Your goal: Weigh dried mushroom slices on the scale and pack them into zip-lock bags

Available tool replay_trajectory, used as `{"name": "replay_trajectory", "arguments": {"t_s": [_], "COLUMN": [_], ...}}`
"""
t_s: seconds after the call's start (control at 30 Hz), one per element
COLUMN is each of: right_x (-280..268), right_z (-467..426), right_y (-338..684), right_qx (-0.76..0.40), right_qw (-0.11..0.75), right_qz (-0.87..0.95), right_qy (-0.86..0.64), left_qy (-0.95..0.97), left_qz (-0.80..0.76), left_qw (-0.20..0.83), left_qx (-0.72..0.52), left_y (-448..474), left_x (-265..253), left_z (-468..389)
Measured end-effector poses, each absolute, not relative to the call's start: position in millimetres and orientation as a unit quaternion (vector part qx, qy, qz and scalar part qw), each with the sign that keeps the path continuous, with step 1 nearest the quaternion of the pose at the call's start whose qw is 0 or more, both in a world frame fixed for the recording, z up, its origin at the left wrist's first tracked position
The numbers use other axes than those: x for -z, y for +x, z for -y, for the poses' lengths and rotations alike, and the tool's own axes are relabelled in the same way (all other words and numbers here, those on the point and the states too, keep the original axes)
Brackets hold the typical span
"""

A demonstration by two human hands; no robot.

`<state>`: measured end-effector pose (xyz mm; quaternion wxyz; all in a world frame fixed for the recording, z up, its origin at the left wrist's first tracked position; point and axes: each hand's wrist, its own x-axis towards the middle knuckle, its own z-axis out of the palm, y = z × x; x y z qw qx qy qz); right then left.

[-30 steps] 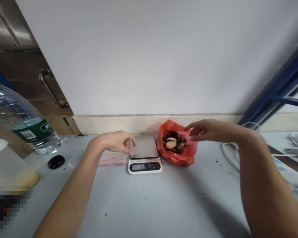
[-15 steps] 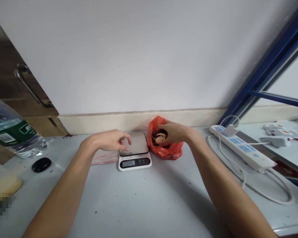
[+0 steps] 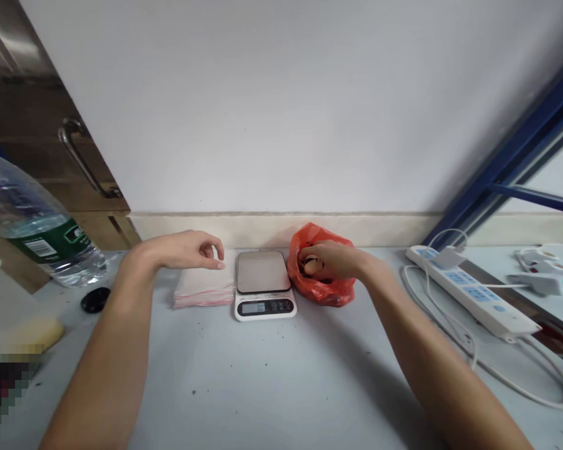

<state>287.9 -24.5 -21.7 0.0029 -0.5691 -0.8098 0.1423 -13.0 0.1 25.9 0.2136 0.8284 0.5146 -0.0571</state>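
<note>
While right hand (image 3: 336, 258) stays inside red bag (image 3: 332, 296), left hand (image 3: 190, 250) withdrawn from scale (image 3: 264, 273)

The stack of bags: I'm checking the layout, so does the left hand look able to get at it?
Probably yes: the left hand hangs over the stack of bags, apparently empty, and nothing seems to lie between them. The scale sits beside the stack, not on it.

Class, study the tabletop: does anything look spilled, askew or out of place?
Small dark specks lie scattered on the pale table in front of the scale, looking untidy; whether they are crumbs or marks, I cannot tell.
</note>
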Motion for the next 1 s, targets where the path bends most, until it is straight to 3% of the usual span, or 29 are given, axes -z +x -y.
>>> {"name": "replay_trajectory", "arguments": {"t_s": [0.13, 0.37, 0.6, 0.8, 1.0], "right_x": [13.2, 1.6, -6.1, -12.5, -5.3], "right_z": [24.3, 24.2, 28.8, 25.7, 8.4], "right_y": [291.3, 315.5, 329.8, 301.1, 243.4], "right_qx": [-0.174, -0.118, -0.16, -0.178, -0.221], "right_qw": [-0.003, 0.036, 0.21, 0.347, 0.287], "right_qz": [0.789, 0.785, 0.772, 0.795, 0.835], "right_qy": [-0.589, -0.607, -0.578, -0.465, -0.414], "left_qy": [0.829, 0.832, 0.833, 0.829, 0.821], "left_qz": [-0.508, -0.505, -0.503, -0.506, -0.511], "left_qw": [0.226, 0.224, 0.217, 0.222, 0.228], "left_qx": [0.052, 0.045, 0.077, 0.085, 0.111], "left_y": [-11.4, -14.5, -7.8, -5.7, 3.8], "left_x": [-28.5, -24.9, -27.9, -25.4, -18.5], "left_z": [3.3, 0.0, 1.6, -0.6, -1.3]}}
